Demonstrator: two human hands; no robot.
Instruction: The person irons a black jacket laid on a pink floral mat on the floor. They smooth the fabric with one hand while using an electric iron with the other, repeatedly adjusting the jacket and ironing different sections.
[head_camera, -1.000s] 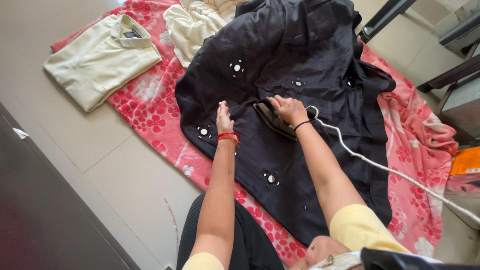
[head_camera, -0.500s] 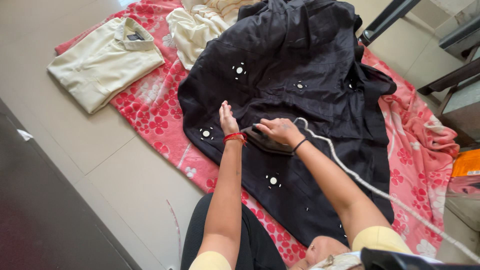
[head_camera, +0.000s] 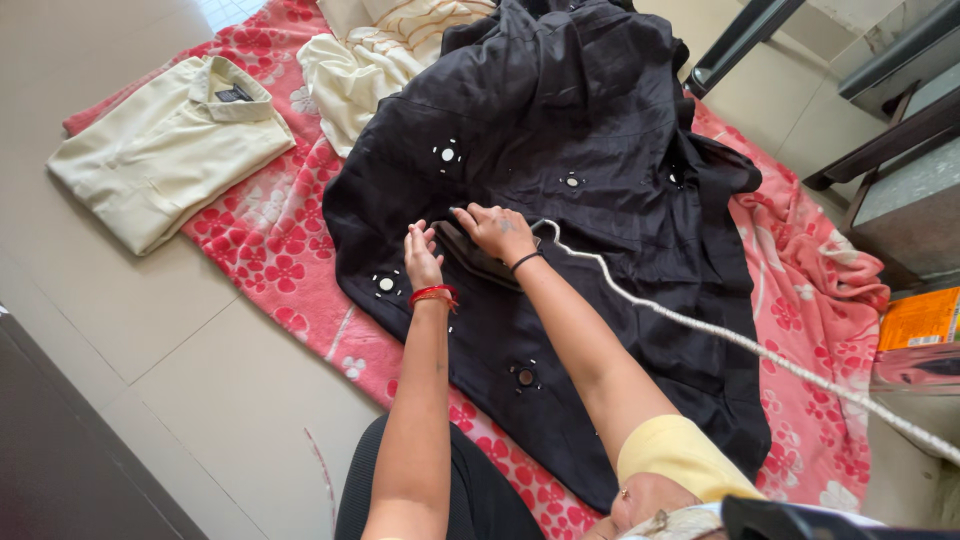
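Iron (head_camera: 478, 258) gripped by right hand (head_camera: 497, 230) on black garment (head_camera: 580, 200); left hand (head_camera: 421, 256) flat, fingers together, pressing fabric beside it, over red floral blanket (head_camera: 270, 240).

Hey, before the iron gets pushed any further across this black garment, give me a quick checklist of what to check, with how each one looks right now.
1. Right hand gripping the iron: ok.
2. Left hand flat on the black garment, beside the iron: not ok, very close.
3. Cord trails off right, clear of the soleplate: ok.
4. Fabric ahead smooth: not ok, folds remain.
5. Iron heat: cannot tell.
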